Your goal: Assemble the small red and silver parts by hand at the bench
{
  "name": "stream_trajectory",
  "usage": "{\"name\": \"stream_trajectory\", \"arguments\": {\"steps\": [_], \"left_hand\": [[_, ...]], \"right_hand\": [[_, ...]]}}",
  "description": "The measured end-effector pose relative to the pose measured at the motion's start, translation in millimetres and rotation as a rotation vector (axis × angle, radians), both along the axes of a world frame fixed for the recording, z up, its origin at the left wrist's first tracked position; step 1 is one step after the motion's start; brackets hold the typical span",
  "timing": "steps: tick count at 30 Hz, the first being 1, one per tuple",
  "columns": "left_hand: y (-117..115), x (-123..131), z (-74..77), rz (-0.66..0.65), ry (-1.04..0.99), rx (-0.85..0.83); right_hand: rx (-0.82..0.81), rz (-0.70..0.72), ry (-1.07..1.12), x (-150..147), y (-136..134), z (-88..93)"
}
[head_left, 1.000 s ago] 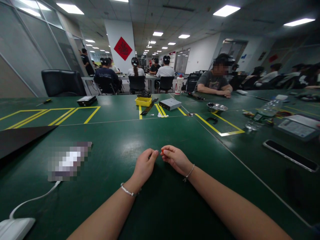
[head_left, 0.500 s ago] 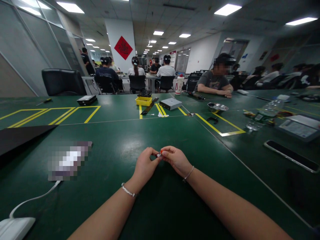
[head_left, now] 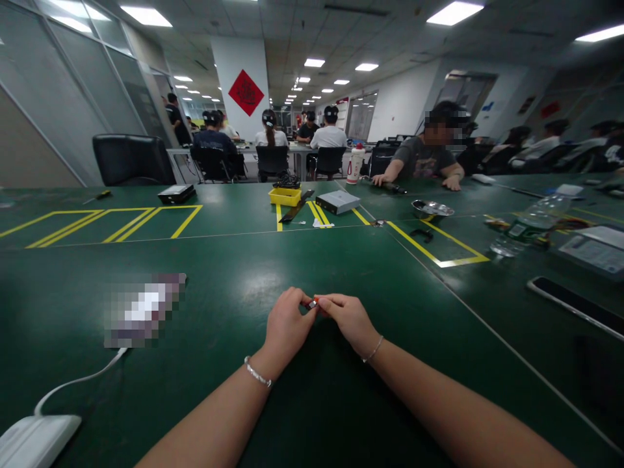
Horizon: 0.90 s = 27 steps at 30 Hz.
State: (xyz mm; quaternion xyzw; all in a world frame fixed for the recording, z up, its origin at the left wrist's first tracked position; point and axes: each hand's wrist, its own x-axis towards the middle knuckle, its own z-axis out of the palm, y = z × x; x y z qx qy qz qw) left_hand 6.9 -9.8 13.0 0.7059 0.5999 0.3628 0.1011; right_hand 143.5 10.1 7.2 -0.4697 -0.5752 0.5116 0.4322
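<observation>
My left hand (head_left: 288, 320) and my right hand (head_left: 350, 320) meet over the green table (head_left: 234, 273), fingertips almost touching. Pinched in the left fingers is a small dark piece with a silvery end (head_left: 311, 304); its kind is too small to tell. A tiny red-orange piece (head_left: 316, 301) shows at the right thumb and index finger, touching or very near the silvery end. Whether the two are joined I cannot tell. Both hands are closed, and the fingers hide most of what they hold.
At left lies a blurred-out phone-like device (head_left: 146, 312) on a white cable from a white block (head_left: 41, 439). A black phone (head_left: 580, 302) and a plastic bottle (head_left: 529, 224) are at right. Farther off are a yellow bin (head_left: 285, 196), a grey drive (head_left: 337, 201), a metal bowl (head_left: 431, 209) and a co-worker (head_left: 426, 159).
The right fingers have folded lower over the red-orange piece, so less of it shows. The view has shifted slightly. Across the table, the co-worker has spread their arms and reached toward a dark tool.
</observation>
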Motion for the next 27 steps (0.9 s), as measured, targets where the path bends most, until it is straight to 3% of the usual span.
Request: {"name": "stream_trajectory", "arguments": {"steps": [9,15,19,21,23,27], "left_hand": [[3,-3,-2.4,-0.032,0.033,0.073],[0,-1,-0.3,-0.037,0.041,0.069],[0,0,0.0,-0.104,0.014,0.041],[1,0,-1.7,-0.122,-0.005,0.027],[3,-1,-4.4,-0.106,-0.014,-0.001],[6,-3,-9.6,-0.053,0.008,-0.084]], "right_hand": [[-0.091,0.062,0.018,2,-5,9.4],[-0.131,0.1,0.098,3,-2,3.8],[-0.125,0.084,0.107,13,10,10.2],[-0.05,-0.034,0.027,32,23,16.9],[0.072,-0.241,-0.176,63,39,23.3],[0.259,-0.666,-0.82,146,63,26.0]]}}
